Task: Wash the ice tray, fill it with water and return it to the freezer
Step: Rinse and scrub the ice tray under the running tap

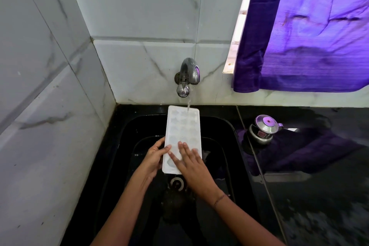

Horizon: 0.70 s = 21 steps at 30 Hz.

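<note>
Two hands on white moulded plastic ice tray (182,136): left hand (154,159) gripping edge, right hand (189,163) flat.

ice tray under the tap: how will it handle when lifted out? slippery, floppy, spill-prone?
Probably slippery: the tap is pouring onto the ice tray, and both hands are in the wet. It looks like thin white plastic, so likely light and somewhat bendy. Long and narrow with shallow cells, it would probably spill if tilted.

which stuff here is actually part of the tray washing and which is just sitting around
In use: tray, tap, running water, sink, left hand, right hand.
Lying about: steel pot, purple curtain, counter.
</note>
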{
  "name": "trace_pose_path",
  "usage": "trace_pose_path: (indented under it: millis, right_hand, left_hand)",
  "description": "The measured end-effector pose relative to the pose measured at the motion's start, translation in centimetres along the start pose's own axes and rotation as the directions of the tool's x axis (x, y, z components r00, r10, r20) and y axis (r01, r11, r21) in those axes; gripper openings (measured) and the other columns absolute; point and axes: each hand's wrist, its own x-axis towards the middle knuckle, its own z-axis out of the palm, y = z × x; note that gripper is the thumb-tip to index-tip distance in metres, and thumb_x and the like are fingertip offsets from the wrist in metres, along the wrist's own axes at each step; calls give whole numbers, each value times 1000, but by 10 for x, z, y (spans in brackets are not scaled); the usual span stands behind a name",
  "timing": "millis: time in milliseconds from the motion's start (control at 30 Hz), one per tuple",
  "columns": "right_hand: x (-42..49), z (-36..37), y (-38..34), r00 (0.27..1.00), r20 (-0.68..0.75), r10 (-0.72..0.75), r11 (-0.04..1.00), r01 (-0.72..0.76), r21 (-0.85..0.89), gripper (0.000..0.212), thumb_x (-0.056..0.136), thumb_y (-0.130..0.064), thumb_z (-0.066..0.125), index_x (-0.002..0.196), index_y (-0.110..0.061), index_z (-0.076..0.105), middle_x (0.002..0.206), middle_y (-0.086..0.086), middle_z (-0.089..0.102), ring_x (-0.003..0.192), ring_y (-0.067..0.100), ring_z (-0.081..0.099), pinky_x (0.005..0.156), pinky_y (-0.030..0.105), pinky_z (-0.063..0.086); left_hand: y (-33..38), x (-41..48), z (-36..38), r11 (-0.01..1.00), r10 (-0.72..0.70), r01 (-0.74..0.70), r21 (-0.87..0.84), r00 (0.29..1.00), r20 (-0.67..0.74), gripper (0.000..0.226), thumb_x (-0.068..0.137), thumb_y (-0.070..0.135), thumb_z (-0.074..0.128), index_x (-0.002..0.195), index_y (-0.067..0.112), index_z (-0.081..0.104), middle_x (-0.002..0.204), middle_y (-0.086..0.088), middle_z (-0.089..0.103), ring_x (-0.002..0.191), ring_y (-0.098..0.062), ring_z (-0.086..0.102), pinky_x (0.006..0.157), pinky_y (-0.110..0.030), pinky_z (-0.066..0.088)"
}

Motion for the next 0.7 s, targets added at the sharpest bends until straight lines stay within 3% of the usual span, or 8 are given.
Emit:
trace_pose_path:
  millis: [67,200,233,300,367,467,567,700]
  right_hand:
    - [4,-6,2,1000,-2,17,970,-16,242,75,95,-10,42,151,-30,-5,161,10,-2,148,23,-4,120,36,7]
    - [12,-21,8,982,-126,137,761,-23,649,70,87,-3,54,147,-28,30,152,-2,35,140,7,31,111,24,33]
    - [15,-24,11,975,-135,178,691,-26,722,66,85,-2,56,144,-25,37,144,-3,46,132,5,42,105,20,38]
    - [19,-26,17,952,-113,284,554,-67,830,57,84,-3,61,137,-20,46,119,-4,63,107,3,59,87,17,46]
    - [25,-26,22,924,-68,377,435,-112,893,47,85,-8,64,128,-24,49,103,-10,66,89,-2,63,77,17,49]
    - [36,-26,30,883,-6,470,289,-147,946,45,86,-10,65,120,-32,45,99,-16,60,87,-5,61,71,11,50]
    - [46,-28,36,852,50,521,195,-177,965,39,86,-17,67,116,-31,47,99,-12,60,86,0,61,67,11,50]
    - [48,-24,39,822,105,560,148,-223,963,39,83,-30,70,116,-30,50,99,-6,64,87,6,65,64,15,52]
  left_hand:
    - [5,1,5,1000,-11,12,16,999,-45,22,88,16,61,107,27,64,89,3,75,79,-16,70,60,-30,56]
    - [23,2,15,960,15,25,277,990,-140,20,89,43,57,95,26,65,66,8,68,53,-7,59,45,-18,43]
    - [29,3,16,926,49,13,377,987,-154,26,90,47,53,93,24,65,68,5,66,56,-8,58,47,-20,44]
    - [39,7,19,768,144,-14,640,978,-151,38,92,52,46,100,21,68,92,-3,66,80,-17,63,65,-30,54]
    - [46,12,23,576,236,-42,817,965,-117,43,93,48,47,113,16,67,115,-14,60,101,-28,61,86,-40,53]
    - [56,16,44,405,327,-96,909,944,-46,37,94,37,47,119,14,62,122,-15,51,109,-27,55,93,-34,46]
    - [61,16,71,298,441,-187,936,897,38,31,97,29,41,106,10,63,113,-12,56,109,-26,53,86,-35,42]
    - [62,19,95,242,535,-293,925,836,125,28,96,30,42,93,10,62,92,-7,66,89,-23,61,70,-31,40]
